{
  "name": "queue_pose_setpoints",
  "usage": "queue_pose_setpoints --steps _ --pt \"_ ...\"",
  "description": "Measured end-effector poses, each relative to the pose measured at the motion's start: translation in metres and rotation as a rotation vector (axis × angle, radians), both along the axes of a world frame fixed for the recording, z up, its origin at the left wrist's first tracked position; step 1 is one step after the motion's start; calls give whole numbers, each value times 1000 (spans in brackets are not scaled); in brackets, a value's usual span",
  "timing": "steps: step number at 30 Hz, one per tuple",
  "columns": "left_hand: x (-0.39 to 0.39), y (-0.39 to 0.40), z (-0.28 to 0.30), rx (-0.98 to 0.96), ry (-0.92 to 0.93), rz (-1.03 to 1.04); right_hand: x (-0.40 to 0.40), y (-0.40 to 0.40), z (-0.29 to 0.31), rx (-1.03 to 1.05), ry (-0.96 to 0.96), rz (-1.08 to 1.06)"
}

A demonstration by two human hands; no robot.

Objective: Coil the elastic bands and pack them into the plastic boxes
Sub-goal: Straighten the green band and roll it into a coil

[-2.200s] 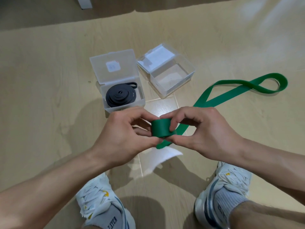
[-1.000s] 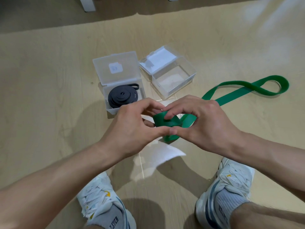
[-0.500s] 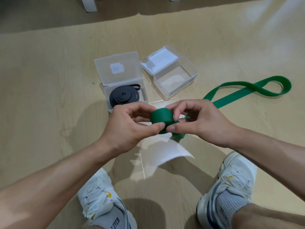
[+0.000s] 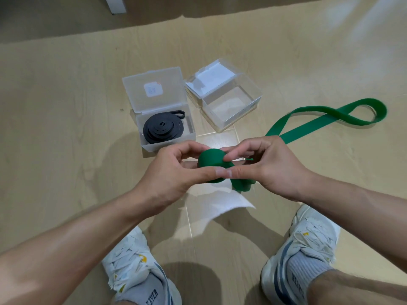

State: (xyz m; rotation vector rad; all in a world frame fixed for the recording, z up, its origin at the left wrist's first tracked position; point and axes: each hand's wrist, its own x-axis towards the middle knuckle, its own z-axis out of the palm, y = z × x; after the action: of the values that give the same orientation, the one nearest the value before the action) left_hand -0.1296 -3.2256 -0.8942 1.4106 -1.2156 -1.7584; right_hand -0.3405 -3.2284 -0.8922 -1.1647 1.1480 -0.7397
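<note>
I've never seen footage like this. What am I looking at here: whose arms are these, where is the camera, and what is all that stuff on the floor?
There is no machine here: the camera sits on a person's head and looks down, so you see their own arms and sneakers. The left hand and right hand together pinch a green elastic band, rolled into a small coil between the fingers. The unrolled part of the band trails away across the wooden floor to the right, ending in a loop. Further away stand two clear plastic boxes with their lids open. The left box holds a coiled black band; the right box holds no band. A white sheet of paper lies below the hands.
</note>
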Motion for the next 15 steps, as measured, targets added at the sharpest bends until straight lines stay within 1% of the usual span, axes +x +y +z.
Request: queue_pose_setpoints --steps 2,4,7,9,11,13,15 --pt "-2 -3 6 -74 -145 -40 -1 3 -1 -60 74 17" --pt "-2 -7 10 -119 -240 -93 -1 4 -1 -111 130 43" --pt "1 -9 9 -190 -254 -110 -1 4 2 -188 158 40" --pt "2 -7 7 -224 -246 -70 -1 1 4 -264 242 63" --pt "1 -4 7 -237 -238 -45 0 -2 2 -266 310 98" --pt "2 -2 8 -248 -225 -27 -1 -7 -2 -203 273 140" --pt "5 -2 11 -278 -218 -5 -5 -11 -6 -97 138 200"
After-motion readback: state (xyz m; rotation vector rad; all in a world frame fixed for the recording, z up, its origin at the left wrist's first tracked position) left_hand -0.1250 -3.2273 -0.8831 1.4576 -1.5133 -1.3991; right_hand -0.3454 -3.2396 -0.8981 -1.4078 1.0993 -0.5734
